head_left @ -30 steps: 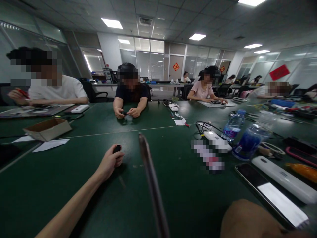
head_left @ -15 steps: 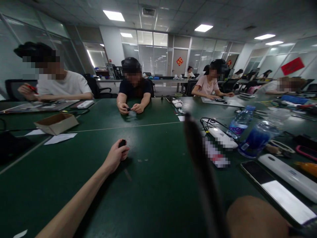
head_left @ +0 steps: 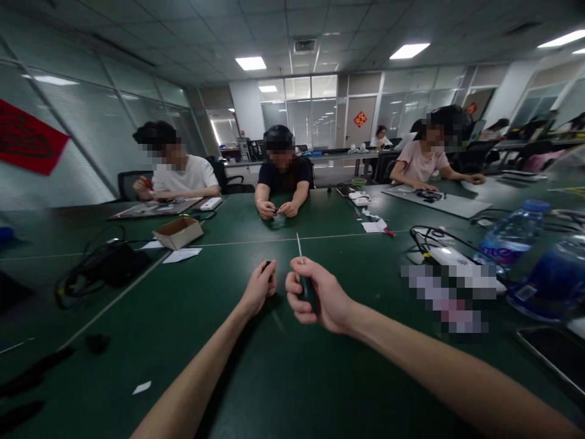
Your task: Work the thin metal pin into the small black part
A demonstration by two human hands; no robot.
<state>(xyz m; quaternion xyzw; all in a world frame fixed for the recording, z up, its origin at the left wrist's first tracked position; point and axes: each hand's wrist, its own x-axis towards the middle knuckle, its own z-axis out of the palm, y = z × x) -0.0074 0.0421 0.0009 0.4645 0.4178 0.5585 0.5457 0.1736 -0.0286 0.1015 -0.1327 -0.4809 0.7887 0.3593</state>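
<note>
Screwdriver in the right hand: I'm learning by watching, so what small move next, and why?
Probably tip the screwdriver toward the small black object in the left hand: the right hand grips it blade-up, and the two hands are close together.

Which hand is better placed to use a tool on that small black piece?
Probably the right hand: it grips the screwdriver, shaft up, while the left hand holds the small black piece.

This was an open-plan office workroom: beyond the right hand (head_left: 317, 294), long green tables (head_left: 347, 378) ran toward glass partitions (head_left: 301, 113) under panel ceiling lights (head_left: 250, 63).
</note>
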